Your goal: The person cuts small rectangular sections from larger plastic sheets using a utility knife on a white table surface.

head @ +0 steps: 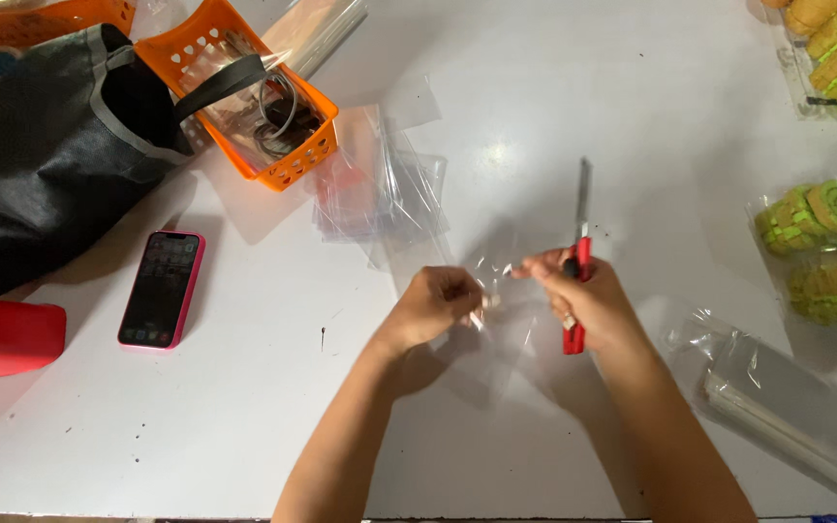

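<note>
A small home food-packing spot. Wrapped green roll cakes (830, 208) sit at three o'clock. Clear bags (380, 184) lie at twelve on the white table (196, 426).

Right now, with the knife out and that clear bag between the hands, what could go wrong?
The right hand holds a red knife with its blade extended while pinching the clear bag; the left hand is close, so a slip might cut fingers. The blade could also slice the thin bag.
</note>
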